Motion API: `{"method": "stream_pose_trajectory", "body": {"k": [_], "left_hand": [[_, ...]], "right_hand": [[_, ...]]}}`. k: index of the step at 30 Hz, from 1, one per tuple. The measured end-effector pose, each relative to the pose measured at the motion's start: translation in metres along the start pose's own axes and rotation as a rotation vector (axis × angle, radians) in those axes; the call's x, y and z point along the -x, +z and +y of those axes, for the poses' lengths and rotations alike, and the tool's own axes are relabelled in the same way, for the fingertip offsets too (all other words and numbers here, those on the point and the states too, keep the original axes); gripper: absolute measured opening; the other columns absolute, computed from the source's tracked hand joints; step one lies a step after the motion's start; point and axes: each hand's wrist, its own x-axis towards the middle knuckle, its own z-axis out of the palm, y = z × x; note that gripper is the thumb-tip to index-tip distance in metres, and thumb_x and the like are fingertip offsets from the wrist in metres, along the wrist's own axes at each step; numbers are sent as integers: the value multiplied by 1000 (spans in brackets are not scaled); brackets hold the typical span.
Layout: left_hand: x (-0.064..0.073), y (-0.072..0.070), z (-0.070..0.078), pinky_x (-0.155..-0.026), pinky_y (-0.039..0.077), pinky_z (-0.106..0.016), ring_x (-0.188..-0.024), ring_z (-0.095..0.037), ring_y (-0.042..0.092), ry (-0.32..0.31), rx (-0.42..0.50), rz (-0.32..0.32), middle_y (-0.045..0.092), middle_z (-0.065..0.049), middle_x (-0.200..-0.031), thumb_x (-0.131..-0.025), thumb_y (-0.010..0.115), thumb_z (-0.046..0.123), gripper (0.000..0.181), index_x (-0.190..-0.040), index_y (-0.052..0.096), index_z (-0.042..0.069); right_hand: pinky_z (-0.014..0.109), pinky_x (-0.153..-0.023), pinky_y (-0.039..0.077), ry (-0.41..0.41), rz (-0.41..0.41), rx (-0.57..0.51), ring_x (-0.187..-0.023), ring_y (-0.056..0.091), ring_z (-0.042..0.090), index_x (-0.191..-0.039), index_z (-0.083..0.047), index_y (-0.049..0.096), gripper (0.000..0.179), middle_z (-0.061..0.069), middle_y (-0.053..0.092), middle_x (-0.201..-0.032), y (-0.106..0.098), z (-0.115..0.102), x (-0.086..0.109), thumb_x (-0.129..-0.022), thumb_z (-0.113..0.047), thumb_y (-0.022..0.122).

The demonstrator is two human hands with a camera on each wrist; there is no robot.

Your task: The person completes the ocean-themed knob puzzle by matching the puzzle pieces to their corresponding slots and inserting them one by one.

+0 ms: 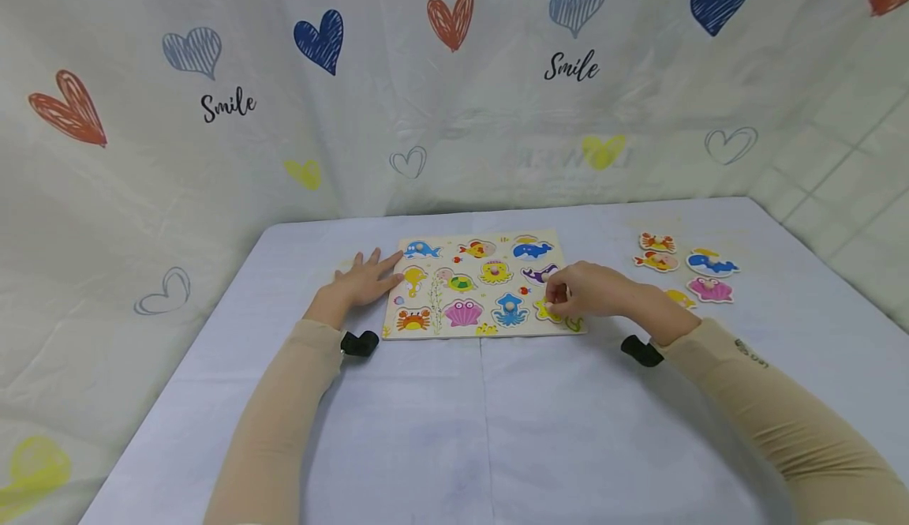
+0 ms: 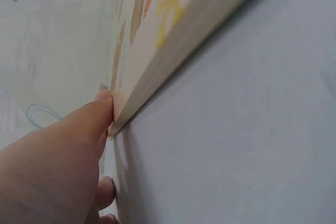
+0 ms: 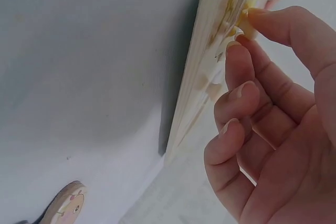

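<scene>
Pale tabletop (image 1: 398,430) at six o'clock. Behind, white curtain (image 1: 383,106) from nine through two: red heart (image 1: 450,20) at twelve, dark-blue heart (image 1: 319,42) at eleven, black "Smile" lettering (image 1: 229,104) at ten and one.

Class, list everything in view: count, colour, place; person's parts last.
Tablecloth: one, whitish, foreground
Board: one, pale, on tablecloth
Star piece: one, yellow, board's near right corner
Crab piece, fish piece: one each, orange, right of board
Whale piece: one, blue, right of fish
Shell piece: one, pink, near whale
Partly hidden piece: one, yellow, left of shell
Backdrop: one, white with hearts, behind
Sleeves: two, beige, both sides
Wrist devices: two, black, by sleeves
Left hand: one, bare, board's left edge
Right hand: one, bare, pinching star piece
</scene>
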Motion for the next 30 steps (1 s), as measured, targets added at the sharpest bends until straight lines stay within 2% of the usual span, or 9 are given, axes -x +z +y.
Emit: {"method": "stream_pose_trajectory", "body": {"k": [11,16,23,30], "left_hand": [[-1,0,-1,-111,0,-79,-152,-51,-8,0,2,2,0,-21,-170,-109,37,52,66,-166,16,27],[-2,0,-2,-111,0,-79,-152,-50,-8,1,8,0,0,-21,-170,-109,37,53,66,-166,16,27],[-1,1,-1,-111,1,-79,-152,-51,-7,5,-1,-1,0,-22,-170,-108,37,54,67,-166,17,27],[-1,1,-1,-112,0,-78,-152,-50,-8,-5,0,3,0,-21,-170,-108,37,53,67,-166,16,27]], "right_hand": [[32,-67,43,16,2,-3,-77,54,17,-91,-15,68,10,-2,58,-79,2,-1,0,-95,-21,75],[31,-67,43,13,9,-40,-78,54,17,-94,-15,71,10,-1,59,-80,1,1,3,-94,-24,76],[30,-66,47,-34,60,-107,-82,55,19,-106,-14,75,15,-1,61,-85,-7,17,12,-95,-24,76],[28,-67,49,-75,111,-165,-83,56,20,-110,-11,74,14,-1,62,-88,-16,37,23,-97,-16,72]]}}
